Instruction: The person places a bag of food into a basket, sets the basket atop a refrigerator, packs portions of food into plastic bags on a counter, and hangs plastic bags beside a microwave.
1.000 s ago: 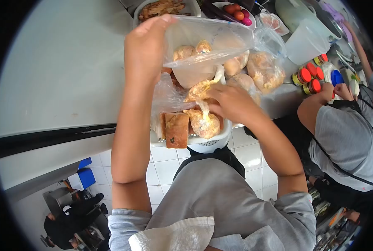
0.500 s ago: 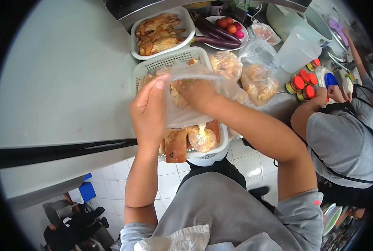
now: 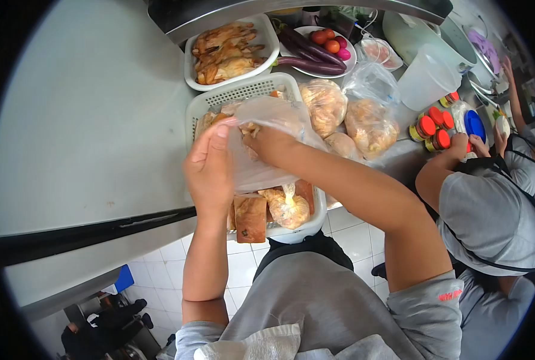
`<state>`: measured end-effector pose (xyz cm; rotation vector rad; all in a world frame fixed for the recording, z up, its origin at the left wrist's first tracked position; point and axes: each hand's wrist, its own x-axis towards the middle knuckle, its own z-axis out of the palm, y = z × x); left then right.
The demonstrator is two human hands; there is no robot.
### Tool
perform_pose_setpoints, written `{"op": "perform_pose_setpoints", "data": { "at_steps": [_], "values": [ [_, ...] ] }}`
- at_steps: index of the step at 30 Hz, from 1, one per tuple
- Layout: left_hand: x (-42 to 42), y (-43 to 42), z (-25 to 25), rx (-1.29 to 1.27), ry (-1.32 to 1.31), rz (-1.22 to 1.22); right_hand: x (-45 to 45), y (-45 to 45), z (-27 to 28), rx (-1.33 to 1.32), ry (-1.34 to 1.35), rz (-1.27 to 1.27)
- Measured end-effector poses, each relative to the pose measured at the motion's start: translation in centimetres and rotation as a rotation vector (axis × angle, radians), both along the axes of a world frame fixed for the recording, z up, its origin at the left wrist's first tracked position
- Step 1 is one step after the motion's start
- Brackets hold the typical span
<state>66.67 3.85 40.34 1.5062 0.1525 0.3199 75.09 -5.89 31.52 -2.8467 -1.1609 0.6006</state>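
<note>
A clear plastic bag [image 3: 267, 171] is spread open over the white basket [image 3: 243, 90]. My left hand [image 3: 210, 159] pinches the bag's rim between thumb and fingers at its left side. My right hand [image 3: 268, 147] reaches into the bag's mouth, its fingers bunched beside light brown pieces of food [image 3: 250, 128]. What those fingers grip is partly hidden. At the basket's near end lie a browned slab of meat [image 3: 250, 221] and a small knotted bag of food [image 3: 290, 209].
Behind the basket stand a tray of roasted poultry [image 3: 228, 51] and a plate with eggplants [image 3: 309, 48] and tomatoes. Filled bags [image 3: 371, 127], a plastic pitcher [image 3: 429, 78] and red-lidded jars [image 3: 423, 127] sit right. A co-worker [image 3: 489, 210] works there.
My right hand has moved a little left and down inside the bag. My left hand still pinches the rim, slightly lower. The view has shifted slightly.
</note>
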Motion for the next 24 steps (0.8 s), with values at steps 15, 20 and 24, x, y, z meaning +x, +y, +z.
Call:
{"op": "perform_pose_setpoints", "data": {
  "at_steps": [15,20,24],
  "values": [
    [-0.5,-0.5,1.4,0.107,0.063,-0.1,-1.2,-9.7,8.0,0.184,-0.64,-0.248],
    [-0.5,-0.8,1.0,0.21,0.038,-0.143,-1.7,-10.8,8.0,0.094,-0.549,-0.288],
    [-0.3,-1.2,1.2,0.128,0.035,-0.122,-1.7,-10.3,8.8,0.234,-0.474,-0.336]
  ]
}}
